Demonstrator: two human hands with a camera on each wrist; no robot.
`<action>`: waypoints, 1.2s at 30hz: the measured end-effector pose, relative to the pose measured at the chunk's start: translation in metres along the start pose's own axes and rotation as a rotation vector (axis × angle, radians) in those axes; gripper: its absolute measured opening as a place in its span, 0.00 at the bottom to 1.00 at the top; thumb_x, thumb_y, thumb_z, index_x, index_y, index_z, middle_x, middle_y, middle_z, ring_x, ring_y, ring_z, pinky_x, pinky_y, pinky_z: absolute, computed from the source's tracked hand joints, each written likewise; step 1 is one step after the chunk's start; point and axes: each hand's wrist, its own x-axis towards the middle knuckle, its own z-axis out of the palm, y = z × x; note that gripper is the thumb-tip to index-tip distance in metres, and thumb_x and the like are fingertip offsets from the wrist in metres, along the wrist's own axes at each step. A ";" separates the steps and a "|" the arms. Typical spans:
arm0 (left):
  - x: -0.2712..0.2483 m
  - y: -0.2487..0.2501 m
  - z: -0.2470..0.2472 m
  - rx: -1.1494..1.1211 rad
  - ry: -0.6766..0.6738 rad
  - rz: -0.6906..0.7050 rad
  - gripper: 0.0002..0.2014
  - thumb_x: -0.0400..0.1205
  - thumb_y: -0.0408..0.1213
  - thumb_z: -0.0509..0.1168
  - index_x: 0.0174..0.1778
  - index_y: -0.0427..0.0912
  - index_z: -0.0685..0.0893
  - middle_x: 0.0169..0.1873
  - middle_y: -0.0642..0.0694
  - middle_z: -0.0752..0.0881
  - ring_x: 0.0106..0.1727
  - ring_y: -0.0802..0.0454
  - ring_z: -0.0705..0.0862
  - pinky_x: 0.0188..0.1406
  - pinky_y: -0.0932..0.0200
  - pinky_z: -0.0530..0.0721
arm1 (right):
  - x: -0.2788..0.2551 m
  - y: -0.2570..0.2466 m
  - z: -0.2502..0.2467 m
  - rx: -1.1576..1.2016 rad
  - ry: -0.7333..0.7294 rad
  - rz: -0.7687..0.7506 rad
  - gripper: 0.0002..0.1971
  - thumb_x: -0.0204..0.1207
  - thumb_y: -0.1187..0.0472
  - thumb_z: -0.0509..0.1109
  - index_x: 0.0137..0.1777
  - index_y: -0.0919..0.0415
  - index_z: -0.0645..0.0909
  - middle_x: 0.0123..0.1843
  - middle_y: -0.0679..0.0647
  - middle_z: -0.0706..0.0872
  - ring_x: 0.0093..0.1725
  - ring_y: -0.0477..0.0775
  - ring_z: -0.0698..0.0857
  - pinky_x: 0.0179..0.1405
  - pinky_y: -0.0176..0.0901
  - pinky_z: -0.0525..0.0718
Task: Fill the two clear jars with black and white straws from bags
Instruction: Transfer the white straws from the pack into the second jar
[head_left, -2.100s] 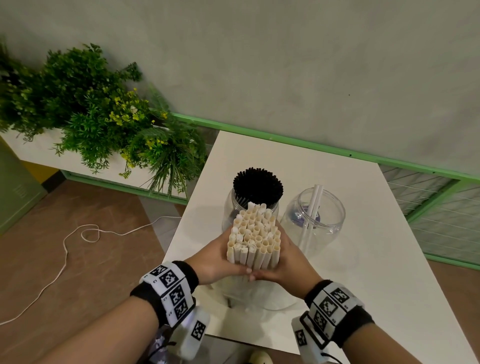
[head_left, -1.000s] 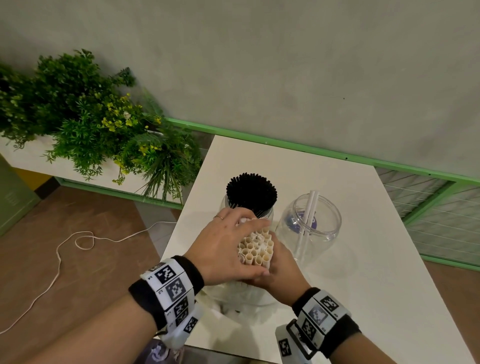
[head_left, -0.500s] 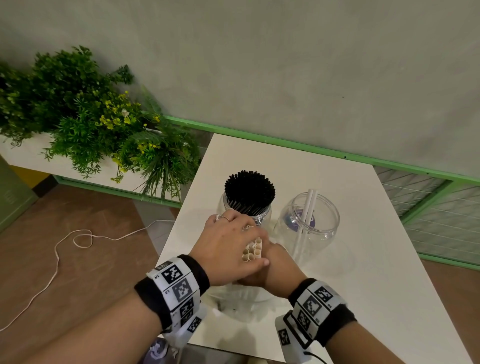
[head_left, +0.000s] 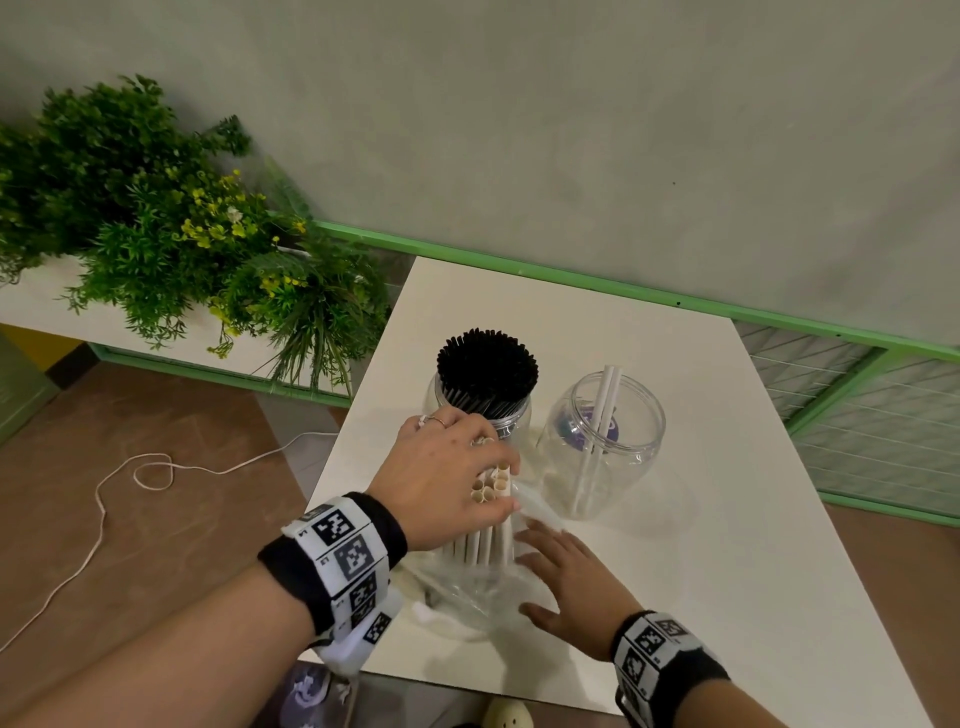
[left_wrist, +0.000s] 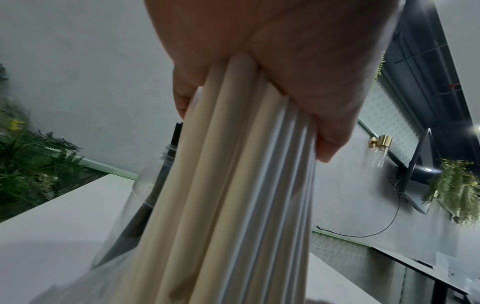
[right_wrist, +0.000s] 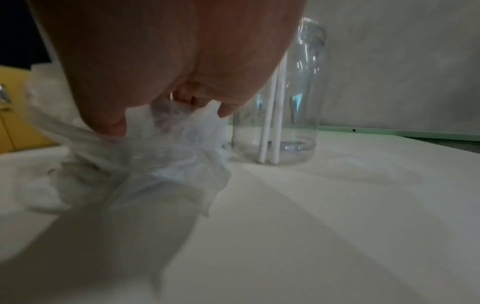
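Gripping a bundle of white straws from above with the left hand, fingers and thumb curling round the upper part so that only a few open ends are peeking out past the knuckles. Standing the bundle upright inside a crumpled clear plastic bag, near the front edge of the white table. From the left wrist view, showing the straw shafts fanning down out of the palm, thumb on one side and fingertips on the other.

Reaching low with the right hand, fingers spread fairly straight over the bag's right side; from the right wrist view, pressing or pinching the crinkled film with thumb and fingertips, though impossible to tell which through the blur.

Sitting just behind the left hand, a clear jar packed with black straws, their tips forming a dense round head above the rim. Standing just beside it to the right, a second clear jar holding only two white straws, leaning against the far rim.

Lying beyond the table's left side: a planter of green foliage with small yellow flowers, and a white cord looping across the brown floor.
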 end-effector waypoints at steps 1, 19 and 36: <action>0.000 0.002 0.000 0.004 -0.009 0.004 0.20 0.74 0.68 0.56 0.57 0.65 0.79 0.56 0.64 0.76 0.64 0.57 0.70 0.61 0.49 0.69 | -0.001 0.001 0.003 0.004 -0.040 0.004 0.28 0.74 0.36 0.59 0.69 0.51 0.77 0.81 0.48 0.68 0.84 0.49 0.56 0.82 0.55 0.58; 0.002 0.008 0.006 -0.009 0.021 0.005 0.19 0.73 0.65 0.55 0.54 0.65 0.82 0.53 0.62 0.78 0.61 0.55 0.73 0.59 0.48 0.72 | 0.011 -0.036 -0.015 -0.185 -0.241 0.229 0.25 0.75 0.35 0.64 0.66 0.48 0.79 0.62 0.51 0.75 0.65 0.58 0.71 0.66 0.53 0.63; 0.003 0.008 0.008 -0.008 0.048 0.000 0.19 0.73 0.64 0.55 0.53 0.65 0.83 0.52 0.62 0.78 0.59 0.54 0.75 0.57 0.46 0.75 | -0.001 -0.029 -0.022 -0.169 -0.004 0.222 0.31 0.56 0.30 0.76 0.55 0.48 0.86 0.58 0.44 0.84 0.60 0.52 0.83 0.59 0.50 0.80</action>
